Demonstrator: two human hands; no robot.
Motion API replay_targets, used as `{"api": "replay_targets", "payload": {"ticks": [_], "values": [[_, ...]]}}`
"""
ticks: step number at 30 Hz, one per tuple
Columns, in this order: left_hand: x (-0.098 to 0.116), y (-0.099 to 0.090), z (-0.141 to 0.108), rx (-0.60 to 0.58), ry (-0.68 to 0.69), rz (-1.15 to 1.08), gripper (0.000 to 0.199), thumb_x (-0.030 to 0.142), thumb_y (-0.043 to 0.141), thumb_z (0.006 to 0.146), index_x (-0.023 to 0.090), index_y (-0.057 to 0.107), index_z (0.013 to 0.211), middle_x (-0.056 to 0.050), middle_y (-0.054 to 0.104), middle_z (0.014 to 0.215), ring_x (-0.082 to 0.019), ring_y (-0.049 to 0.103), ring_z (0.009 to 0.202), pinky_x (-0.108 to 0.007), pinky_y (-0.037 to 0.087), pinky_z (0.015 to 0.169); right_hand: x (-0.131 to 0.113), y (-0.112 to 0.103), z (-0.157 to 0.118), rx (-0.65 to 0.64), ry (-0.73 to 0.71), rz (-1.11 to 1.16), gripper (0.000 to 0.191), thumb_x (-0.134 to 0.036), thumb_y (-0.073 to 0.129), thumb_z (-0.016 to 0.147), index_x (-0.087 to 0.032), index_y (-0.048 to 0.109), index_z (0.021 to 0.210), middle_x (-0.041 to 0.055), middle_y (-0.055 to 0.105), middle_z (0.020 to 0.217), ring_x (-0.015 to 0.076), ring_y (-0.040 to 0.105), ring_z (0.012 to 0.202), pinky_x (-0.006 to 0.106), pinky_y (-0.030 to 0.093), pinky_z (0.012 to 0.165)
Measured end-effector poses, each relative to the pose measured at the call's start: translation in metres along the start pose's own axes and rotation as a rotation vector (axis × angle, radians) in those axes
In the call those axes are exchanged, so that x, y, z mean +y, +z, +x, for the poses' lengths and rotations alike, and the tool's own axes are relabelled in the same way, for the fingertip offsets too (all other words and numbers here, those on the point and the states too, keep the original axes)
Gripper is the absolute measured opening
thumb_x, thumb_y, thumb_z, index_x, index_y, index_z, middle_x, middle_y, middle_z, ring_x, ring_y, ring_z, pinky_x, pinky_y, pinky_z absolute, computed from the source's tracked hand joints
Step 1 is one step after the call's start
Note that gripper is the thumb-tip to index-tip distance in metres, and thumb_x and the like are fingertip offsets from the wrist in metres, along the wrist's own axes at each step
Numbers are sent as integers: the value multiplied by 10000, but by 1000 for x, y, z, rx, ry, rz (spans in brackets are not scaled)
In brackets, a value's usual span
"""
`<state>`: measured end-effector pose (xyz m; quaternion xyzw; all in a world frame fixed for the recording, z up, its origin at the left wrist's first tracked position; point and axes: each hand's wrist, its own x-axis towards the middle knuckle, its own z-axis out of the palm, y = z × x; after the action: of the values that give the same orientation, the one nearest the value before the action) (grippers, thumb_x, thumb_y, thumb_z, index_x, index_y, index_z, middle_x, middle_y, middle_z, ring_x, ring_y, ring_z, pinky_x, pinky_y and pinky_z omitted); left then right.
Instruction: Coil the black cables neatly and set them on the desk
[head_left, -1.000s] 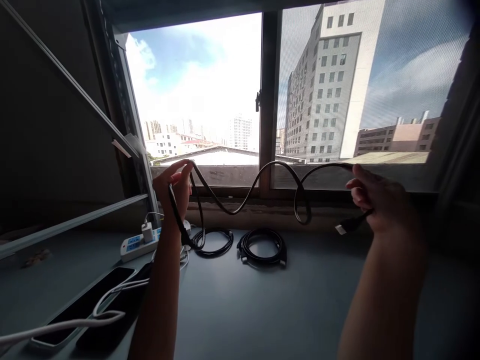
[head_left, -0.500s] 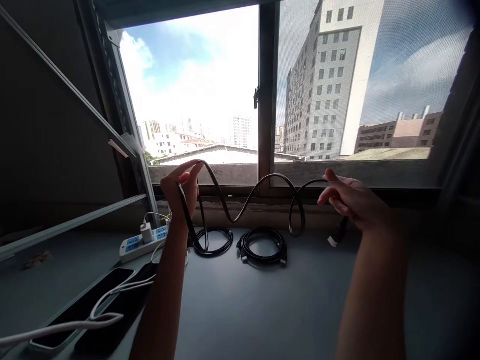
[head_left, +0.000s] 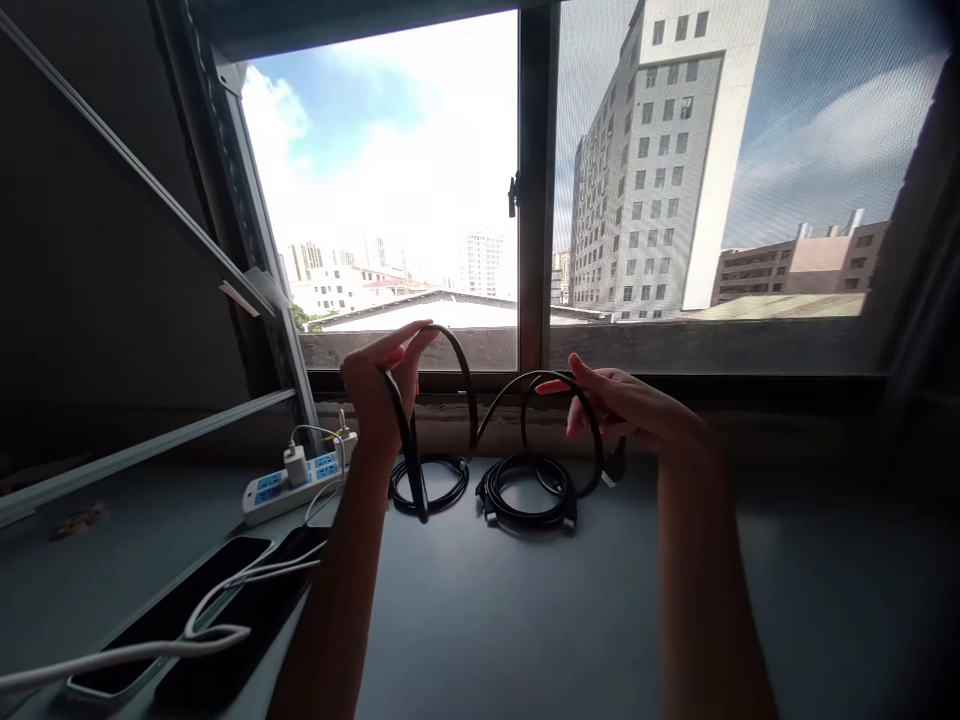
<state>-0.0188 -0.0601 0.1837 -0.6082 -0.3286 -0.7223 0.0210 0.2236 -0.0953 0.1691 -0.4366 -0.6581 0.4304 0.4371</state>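
A black cable (head_left: pixel 466 365) hangs in loose loops between my two hands, above the table. My left hand (head_left: pixel 382 385) is closed on it, thumb and fingers pinching the cable at the top of an arch, with a loop dangling below. On the right, my right hand (head_left: pixel 619 405) grips the same cable near one end; the plug (head_left: pixel 613 465) with a pale tip hangs under the palm. Beneath, a coiled black cable (head_left: pixel 527 520) lies on the table, its connectors facing me. Left of it rests a smaller coiled black cable (head_left: pixel 439 508), partly behind the hanging loop.
A power strip (head_left: pixel 259 510) with white chargers plugged in sits on the grey table (head_left: pixel 487 620) at left. Two dark phones (head_left: pixel 169 600) and white charging cords (head_left: pixel 127 655) lie nearer me. A metal frame (head_left: pixel 150 450) stands left; a window (head_left: pixel 530 200) rises behind.
My right hand has moved left toward my left hand, carrying the cable end. My left hand has shifted slightly right. The cable between them now hangs in tighter loops.
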Motion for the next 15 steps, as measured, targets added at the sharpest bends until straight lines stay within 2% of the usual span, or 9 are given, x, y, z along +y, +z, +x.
{"api": "replay_targets", "payload": {"ticks": [3, 7, 9, 11, 14, 15], "values": [[1, 4, -4, -23, 50, 69, 217, 385, 642, 746, 247, 739, 882, 77, 340, 385, -56, 317, 401, -217, 271, 432, -5, 7, 2, 54, -80, -9, 573, -647, 525, 766, -135, 676, 977, -27, 463, 452, 51, 352, 403, 137, 217, 338], [0, 11, -8, -93, 79, 161, 256, 420, 634, 749, 242, 740, 900, 64, 351, 403, -68, 317, 428, -226, 278, 457, -5, 10, 8, 156, -156, 105, 333, -420, 715, 714, -126, 664, 861, -66, 375, 490, 33, 338, 428, 126, 293, 384], [0, 15, -10, -154, 66, 212, 292, 430, 639, 742, 249, 728, 953, 57, 390, 420, -76, 346, 441, -227, 287, 470, -5, 11, 10, 222, -162, 219, 238, -332, 681, 758, -143, 647, 899, -53, 400, 542, 40, 381, 441, 123, 286, 362], [1, 19, -13, -242, 57, 270, 374, 432, 648, 731, 260, 686, 1061, 48, 453, 447, -89, 396, 462, -228, 309, 488, -6, 13, 11, 276, -152, 271, 194, -287, 630, 796, -174, 632, 953, -20, 488, 643, 43, 432, 460, 117, 246, 323], [3, 28, -20, -396, 59, 355, 459, 416, 650, 725, 278, 622, 1162, 36, 532, 496, -110, 461, 500, -234, 340, 517, -7, 19, 11, 236, -130, 181, 229, -347, 605, 819, -196, 619, 990, 34, 601, 868, 26, 428, 432, 126, 191, 281], [4, 31, -24, -438, 52, 370, 455, 403, 642, 731, 283, 617, 1169, 31, 552, 514, -117, 483, 513, -236, 348, 524, -8, 22, 11, 200, -133, 131, 264, -392, 611, 811, -191, 618, 983, 41, 615, 877, 23, 412, 414, 132, 188, 276]]}}
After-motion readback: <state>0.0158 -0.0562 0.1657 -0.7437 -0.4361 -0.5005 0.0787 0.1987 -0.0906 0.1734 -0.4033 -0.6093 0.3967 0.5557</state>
